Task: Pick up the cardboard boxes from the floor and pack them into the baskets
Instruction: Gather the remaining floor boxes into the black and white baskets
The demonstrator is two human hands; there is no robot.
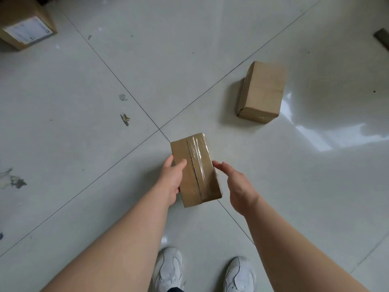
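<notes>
A small cardboard box sealed with clear tape along its top sits in front of me. My left hand grips its left side, thumb laid on the top face. My right hand is at the box's right edge with straight fingers, touching or nearly touching it. A second plain cardboard box lies on the tiled floor to the upper right. No basket is in view.
A larger cardboard box with a white label stands in the top left corner. A dark object pokes in at the right edge. My white shoes are below. The pale floor tiles have scattered smudges.
</notes>
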